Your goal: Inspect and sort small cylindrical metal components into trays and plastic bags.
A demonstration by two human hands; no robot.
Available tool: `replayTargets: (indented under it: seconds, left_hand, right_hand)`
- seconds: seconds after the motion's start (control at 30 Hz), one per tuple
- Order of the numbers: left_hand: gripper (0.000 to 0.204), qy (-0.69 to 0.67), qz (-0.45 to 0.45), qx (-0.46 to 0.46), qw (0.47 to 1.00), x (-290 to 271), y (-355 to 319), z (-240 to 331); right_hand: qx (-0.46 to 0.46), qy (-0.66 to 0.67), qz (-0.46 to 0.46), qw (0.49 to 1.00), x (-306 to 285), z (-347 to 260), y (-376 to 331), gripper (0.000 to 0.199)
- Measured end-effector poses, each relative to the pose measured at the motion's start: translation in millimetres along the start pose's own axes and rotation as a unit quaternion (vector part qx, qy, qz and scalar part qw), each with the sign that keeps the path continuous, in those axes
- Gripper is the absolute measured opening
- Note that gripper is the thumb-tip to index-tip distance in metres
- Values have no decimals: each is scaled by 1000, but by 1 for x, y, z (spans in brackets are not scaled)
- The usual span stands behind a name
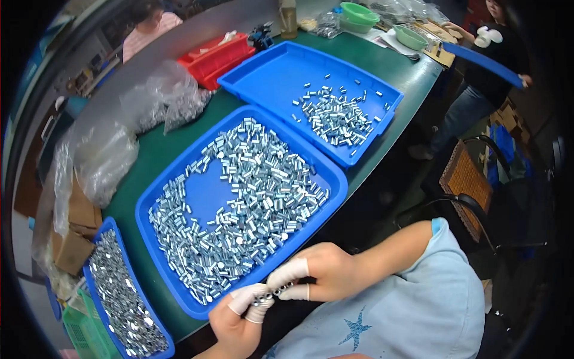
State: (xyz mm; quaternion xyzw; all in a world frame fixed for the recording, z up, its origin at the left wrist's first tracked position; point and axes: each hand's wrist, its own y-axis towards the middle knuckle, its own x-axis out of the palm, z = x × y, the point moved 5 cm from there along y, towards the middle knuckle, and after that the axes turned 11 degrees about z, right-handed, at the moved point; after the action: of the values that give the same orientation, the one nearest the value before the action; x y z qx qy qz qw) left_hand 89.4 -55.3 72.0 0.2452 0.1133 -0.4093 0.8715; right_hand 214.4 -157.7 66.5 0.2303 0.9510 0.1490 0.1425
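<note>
My left hand and my right hand meet at the near edge of a large blue tray. White finger cots cover the thumb and forefinger of each. Pinched between the fingertips is a short row of small silvery metal pieces, with round ends toward me; both hands are closed on it. Their exact kind is too small to make out. Many short shiny metal cylinders lie loose in the large tray, heaped around a bare patch. A second blue tray beyond it holds a smaller pile of similar cylinders.
A narrow blue tray of small metal parts stands at the left, by a green basket. Behind are clear plastic bags, a red bin and green bowls. A chair and a person holding a blue strip-like object are at right.
</note>
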Motion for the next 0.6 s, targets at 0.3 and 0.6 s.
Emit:
replayTargets:
  seconds: [0.3,0.6]
  left_hand:
    - [14,-123,33,-86,988,49,-59,-59]
    - [13,-82,-14,22,996,8,-42,-16]
  right_hand:
    - [166,4,62,984,7,44,-58,25]
    - [6,-187,196,963,-82,-7,-25,16]
